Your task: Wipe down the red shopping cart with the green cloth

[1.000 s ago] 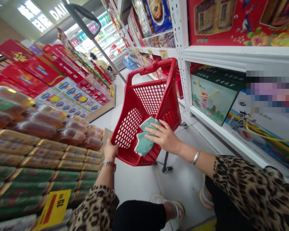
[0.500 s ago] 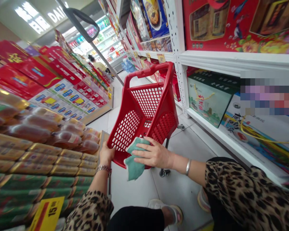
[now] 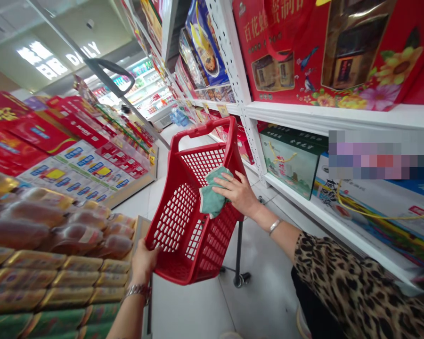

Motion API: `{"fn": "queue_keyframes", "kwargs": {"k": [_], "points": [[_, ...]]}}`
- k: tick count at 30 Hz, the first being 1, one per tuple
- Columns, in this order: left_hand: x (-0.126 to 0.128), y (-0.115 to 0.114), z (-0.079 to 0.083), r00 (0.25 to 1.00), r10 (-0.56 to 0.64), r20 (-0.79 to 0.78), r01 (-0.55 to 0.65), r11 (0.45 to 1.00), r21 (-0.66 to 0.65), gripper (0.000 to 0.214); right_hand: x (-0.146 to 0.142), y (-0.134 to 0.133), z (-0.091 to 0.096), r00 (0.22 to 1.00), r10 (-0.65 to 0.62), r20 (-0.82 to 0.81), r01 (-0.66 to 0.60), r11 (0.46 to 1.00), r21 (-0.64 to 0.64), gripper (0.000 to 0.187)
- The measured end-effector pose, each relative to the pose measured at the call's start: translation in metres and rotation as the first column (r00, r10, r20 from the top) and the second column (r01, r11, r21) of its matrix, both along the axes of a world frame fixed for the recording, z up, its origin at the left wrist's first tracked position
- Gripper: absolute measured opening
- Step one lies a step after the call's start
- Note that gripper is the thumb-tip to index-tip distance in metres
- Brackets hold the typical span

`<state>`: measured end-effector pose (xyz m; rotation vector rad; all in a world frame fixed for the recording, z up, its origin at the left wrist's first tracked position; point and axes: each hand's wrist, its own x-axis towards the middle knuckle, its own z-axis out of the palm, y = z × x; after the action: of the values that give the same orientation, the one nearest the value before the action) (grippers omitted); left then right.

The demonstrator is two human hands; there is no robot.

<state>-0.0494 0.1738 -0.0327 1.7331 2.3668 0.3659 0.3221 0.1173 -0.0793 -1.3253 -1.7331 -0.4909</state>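
A red plastic shopping basket (image 3: 214,245) with grid-holed walls hangs tilted in front of me, its handle end pointing away. My left hand (image 3: 144,259) is closed around the near left corner of its rim. Over the right rim, my right hand (image 3: 238,190) presses a green cloth (image 3: 212,200) with its fingers laid across it. Part of the cloth drapes into the basket. Beneath the basket, a dark metal leg (image 3: 239,249) with a caster shows, so it seems mounted on a wheeled frame.
White shelving (image 3: 254,132) with gift boxes runs along the right. Stacked bottles (image 3: 74,233) and cans (image 3: 53,273) stand close on the left, with red and white cartons (image 3: 81,167) behind. A grey pole with a loop handle (image 3: 116,75) slants across the upper left.
My right hand has moved the cloth from the near rim forward along the right rim. The basket's near end has dropped lower in view, and the view has shifted up.
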Motion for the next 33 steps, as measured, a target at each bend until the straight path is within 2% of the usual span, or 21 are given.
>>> {"fn": "queue_keyframes", "kwargs": {"k": [4, 9, 15, 22, 29, 33], "points": [[-0.005, 0.001, -0.004, 1.0, -0.017, 0.0, 0.017, 0.999, 0.034, 0.042, 0.008, 0.015, 0.006, 0.995, -0.031, -0.092, 0.023, 0.996, -0.09, 0.049], [-0.004, -0.004, -0.002, 1.0, -0.014, -0.027, 0.014, 1.0, 0.007, 0.04, 0.002, 0.022, 0.007, 0.979, -0.026, -0.2, 0.003, 0.994, -0.114, 0.048], [-0.014, 0.0, -0.003, 0.999, -0.005, -0.031, 0.005, 1.0, 0.017, 0.039, -0.018, 0.007, -0.006, 0.989, 0.058, -0.133, -0.074, 0.99, -0.116, 0.044], [-0.04, 0.01, -0.016, 0.999, -0.036, -0.035, 0.039, 0.995, 0.092, 0.048, -0.046, -0.017, -0.028, 0.989, 0.148, -0.013, -0.148, 0.989, 0.013, 0.034], [-0.035, 0.006, -0.014, 0.999, 0.007, -0.054, -0.004, 0.999, 0.05, 0.051, -0.09, -0.047, -0.034, 0.977, 0.207, 0.051, -0.211, 0.971, 0.114, 0.031], [-0.034, 0.005, -0.016, 0.999, -0.004, -0.036, 0.006, 0.997, 0.074, 0.049, -0.114, -0.069, -0.042, 0.95, 0.288, 0.12, -0.308, 0.93, 0.203, 0.027]]}}
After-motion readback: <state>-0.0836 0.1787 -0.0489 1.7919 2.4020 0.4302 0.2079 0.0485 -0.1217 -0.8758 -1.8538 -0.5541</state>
